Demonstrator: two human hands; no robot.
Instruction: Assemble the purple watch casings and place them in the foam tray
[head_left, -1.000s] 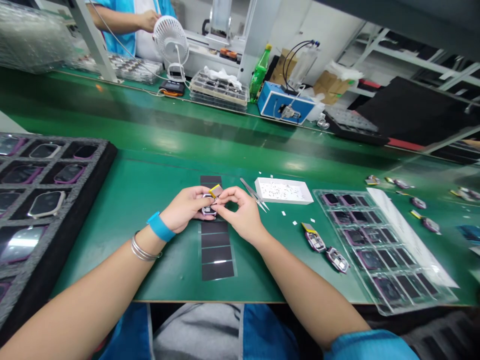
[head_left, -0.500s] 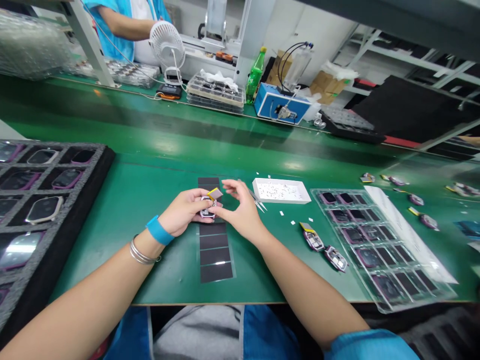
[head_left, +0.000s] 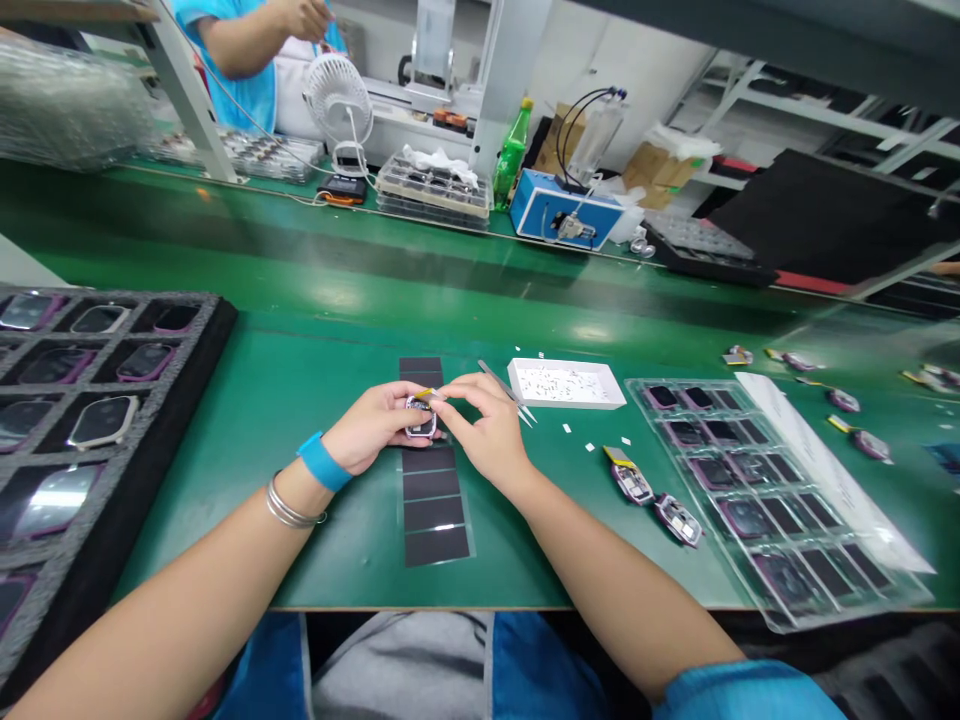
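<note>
Between the fingers and thumb of my left hand [head_left: 371,425] is an opened smartwatch case [head_left: 421,424], its inside parts facing up. A yellow-edged battery [head_left: 425,393] sticks up at the case's far side. The thumb and fingertips of my right hand [head_left: 489,428] are closed on the battery's right end, which they partly cover. Under both hands lies a strip of black adhesive sheets [head_left: 433,485]. Tweezers [head_left: 510,392] rest just beyond my right hand, beside a white box [head_left: 606,390] of small white pieces.
Two opened watch cases [head_left: 631,482] lie to the right, near a clear plastic tray [head_left: 739,570] of screens and black sheets. A foam tray [head_left: 217,335] of watch frames stands at left. Across the bench are a fan [head_left: 337,95], a blue machine [head_left: 536,205] and another person [head_left: 240,50].
My right fingers have come down and in, closing on the battery at the watch case. The battery appears flatter now. The person across has raised a hand.
</note>
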